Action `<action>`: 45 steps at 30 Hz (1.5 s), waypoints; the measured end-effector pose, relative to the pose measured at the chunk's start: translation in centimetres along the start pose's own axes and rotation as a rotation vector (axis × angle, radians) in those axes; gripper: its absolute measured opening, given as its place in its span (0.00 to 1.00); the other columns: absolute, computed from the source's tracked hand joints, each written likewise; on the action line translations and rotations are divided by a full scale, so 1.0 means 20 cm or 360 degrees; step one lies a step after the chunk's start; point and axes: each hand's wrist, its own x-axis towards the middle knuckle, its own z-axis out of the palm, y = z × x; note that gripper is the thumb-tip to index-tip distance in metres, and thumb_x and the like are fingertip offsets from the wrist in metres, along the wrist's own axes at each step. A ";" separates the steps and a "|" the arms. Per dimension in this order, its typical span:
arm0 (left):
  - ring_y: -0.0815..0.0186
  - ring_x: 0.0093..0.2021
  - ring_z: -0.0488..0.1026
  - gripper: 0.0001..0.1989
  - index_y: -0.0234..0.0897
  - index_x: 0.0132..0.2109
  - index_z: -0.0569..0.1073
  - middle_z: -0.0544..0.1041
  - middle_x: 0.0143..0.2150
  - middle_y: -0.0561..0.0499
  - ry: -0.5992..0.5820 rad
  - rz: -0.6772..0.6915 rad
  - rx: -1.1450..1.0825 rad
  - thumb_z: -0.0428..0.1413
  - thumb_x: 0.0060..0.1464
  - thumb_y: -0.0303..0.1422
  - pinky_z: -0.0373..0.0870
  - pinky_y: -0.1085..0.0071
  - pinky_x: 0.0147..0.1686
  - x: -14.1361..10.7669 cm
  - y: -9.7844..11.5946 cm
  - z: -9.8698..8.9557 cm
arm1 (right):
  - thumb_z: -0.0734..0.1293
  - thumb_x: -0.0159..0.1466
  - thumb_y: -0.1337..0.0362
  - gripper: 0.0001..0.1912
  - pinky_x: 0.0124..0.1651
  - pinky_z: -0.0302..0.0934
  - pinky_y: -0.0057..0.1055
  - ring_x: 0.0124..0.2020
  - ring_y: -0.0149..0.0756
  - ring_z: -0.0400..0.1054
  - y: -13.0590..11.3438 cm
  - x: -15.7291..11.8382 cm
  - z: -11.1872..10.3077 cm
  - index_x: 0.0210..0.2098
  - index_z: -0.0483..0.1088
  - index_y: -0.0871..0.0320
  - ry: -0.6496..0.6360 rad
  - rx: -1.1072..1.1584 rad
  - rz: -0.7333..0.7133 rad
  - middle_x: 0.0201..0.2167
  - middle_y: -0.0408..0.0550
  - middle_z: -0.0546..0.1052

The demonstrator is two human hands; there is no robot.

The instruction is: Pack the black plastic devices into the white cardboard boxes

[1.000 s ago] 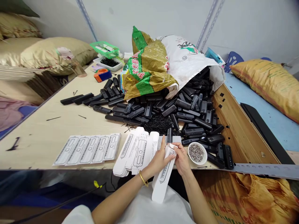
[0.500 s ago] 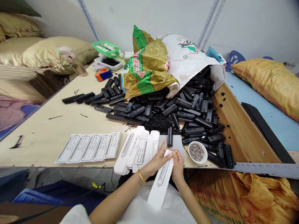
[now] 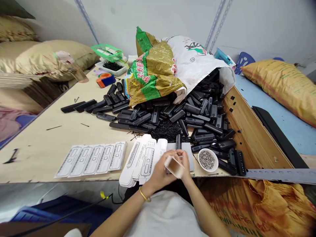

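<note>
Between my two hands is a small white cardboard box, its open end facing up toward me and showing a brown inside. My left hand wraps around its left side. The fingers of my right hand close on its right and far side. Just beyond my fingers stands a black plastic case with a row of small marks, partly hidden by the hands. To the left lies a stack of flat printed box blanks. Farther left, several printed white boxes lie in a row.
A white bowl of small metal parts stands to the right. Many black cases spill from a white sack behind a heap of thin black pieces. An orange and blue tape dispenser sits at the back left.
The flat printed blank in my hands is now opened into a box, its open end turned up toward me. My left hand has moved from pinching its top to wrapping its side.
</note>
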 end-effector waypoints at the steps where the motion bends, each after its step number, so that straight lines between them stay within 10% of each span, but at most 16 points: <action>1: 0.52 0.52 0.69 0.24 0.37 0.50 0.66 0.73 0.49 0.41 0.0171 -0.0165 0.0065 0.60 0.46 0.38 0.63 0.54 0.54 0.02 0.01 -0.02 | 0.67 0.55 0.56 0.17 0.55 0.55 0.49 0.50 0.48 0.63 0.01 0.02 0.01 0.42 0.69 0.56 0.0054 -0.0198 -0.0068 0.44 0.53 0.72; 4: 0.54 0.45 0.72 0.26 0.36 0.53 0.63 0.74 0.44 0.44 0.0390 -0.0520 0.0278 0.58 0.47 0.38 0.67 0.58 0.47 0.09 0.02 -0.09 | 0.69 0.52 0.59 0.23 0.60 0.47 0.55 0.54 0.50 0.59 0.05 0.10 -0.02 0.47 0.69 0.56 0.0148 -0.0400 -0.0104 0.50 0.55 0.71; 10: 0.51 0.51 0.70 0.27 0.36 0.55 0.63 0.73 0.51 0.42 0.0133 -0.0597 0.0520 0.57 0.47 0.37 0.65 0.60 0.49 0.13 0.03 -0.15 | 0.67 0.55 0.55 0.20 0.45 0.65 0.44 0.37 0.39 0.71 0.05 0.20 -0.29 0.45 0.68 0.55 0.0324 0.0610 0.0375 0.40 0.49 0.76; 15: 0.53 0.48 0.71 0.22 0.37 0.53 0.65 0.73 0.49 0.43 -0.0129 -0.0629 0.0843 0.54 0.51 0.37 0.66 0.63 0.43 0.15 0.05 -0.14 | 0.71 0.53 0.57 0.16 0.38 0.67 0.37 0.31 0.36 0.72 -0.07 0.18 -0.47 0.39 0.72 0.55 0.0089 0.1048 0.0530 0.34 0.45 0.77; 20: 0.52 0.47 0.71 0.26 0.35 0.56 0.65 0.73 0.46 0.41 -0.0372 -0.0416 0.1276 0.54 0.47 0.30 0.66 0.62 0.43 0.16 0.09 -0.15 | 0.68 0.58 0.56 0.18 0.38 0.65 0.33 0.30 0.34 0.69 -0.24 0.17 -0.55 0.47 0.72 0.52 -0.0493 0.0226 0.0310 0.35 0.43 0.76; 25: 0.54 0.50 0.71 0.31 0.38 0.57 0.64 0.72 0.53 0.44 -0.0527 -0.0240 0.0878 0.56 0.43 0.28 0.66 0.61 0.49 0.13 0.04 -0.11 | 0.63 0.62 0.57 0.21 0.56 0.58 0.37 0.51 0.40 0.65 -0.35 0.20 -0.39 0.55 0.67 0.49 -0.0907 -0.0422 -0.0273 0.49 0.47 0.73; 30: 0.58 0.46 0.72 0.27 0.36 0.56 0.65 0.75 0.47 0.46 -0.0013 -0.0404 0.0449 0.56 0.46 0.33 0.68 0.63 0.47 0.14 0.02 -0.09 | 0.53 0.68 0.62 0.18 0.46 0.62 0.33 0.42 0.37 0.70 -0.21 0.44 -0.20 0.41 0.73 0.57 -0.0206 -0.1041 0.0059 0.39 0.51 0.76; 38: 0.58 0.53 0.69 0.35 0.38 0.61 0.59 0.71 0.53 0.45 0.0285 -0.0210 -0.0083 0.59 0.45 0.32 0.63 0.62 0.54 0.19 -0.02 0.11 | 0.63 0.53 0.76 0.06 0.44 0.61 0.35 0.43 0.46 0.71 -0.06 0.59 -0.09 0.23 0.67 0.60 -0.0005 -0.1148 0.0166 0.32 0.60 0.77; 45: 0.55 0.65 0.56 0.37 0.37 0.63 0.55 0.62 0.63 0.39 0.0308 -0.0202 -0.0037 0.59 0.47 0.33 0.52 0.56 0.63 0.25 -0.16 0.25 | 0.59 0.60 0.66 0.11 0.32 0.66 0.31 0.26 0.33 0.71 -0.24 0.50 -0.27 0.43 0.61 0.56 0.0181 -0.0573 0.0034 0.27 0.42 0.74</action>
